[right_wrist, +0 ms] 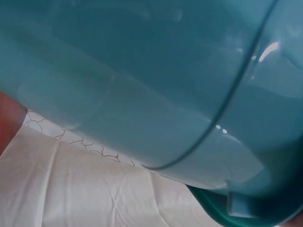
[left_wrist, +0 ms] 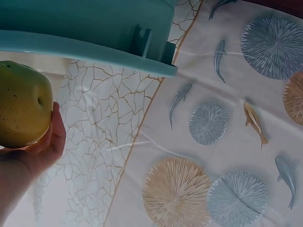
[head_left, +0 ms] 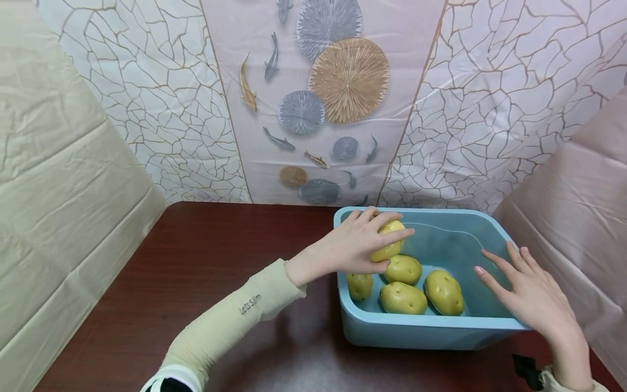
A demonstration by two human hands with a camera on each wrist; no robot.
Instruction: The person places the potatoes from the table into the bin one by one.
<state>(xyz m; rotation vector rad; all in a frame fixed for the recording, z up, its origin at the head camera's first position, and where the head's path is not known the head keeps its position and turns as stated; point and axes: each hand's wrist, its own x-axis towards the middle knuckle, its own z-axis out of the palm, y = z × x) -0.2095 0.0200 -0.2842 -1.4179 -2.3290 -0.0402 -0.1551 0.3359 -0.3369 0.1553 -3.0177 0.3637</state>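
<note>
My left hand (head_left: 360, 242) grips a yellow-green potato (head_left: 388, 247) above the left part of a blue plastic bin (head_left: 416, 332). In the left wrist view the same potato (left_wrist: 23, 106) sits against the fingers, near the bin's rim (left_wrist: 90, 53). Several more potatoes lie on the bin's floor, among them one at the front (head_left: 403, 298) and one towards the right (head_left: 443, 293). Fingers spread, my right hand (head_left: 534, 291) lies at the bin's right rim and holds nothing. Only the bin's wall (right_wrist: 142, 94) fills most of the right wrist view; that hand's fingers are hidden there.
The bin stands on a dark red-brown table (head_left: 235, 239), towards its right side. Patterned cloth (head_left: 313, 152) hangs behind the table. Pale cloth (head_left: 63, 218) rises on the left, and more cloth (head_left: 578, 207) stands close beside the right hand.
</note>
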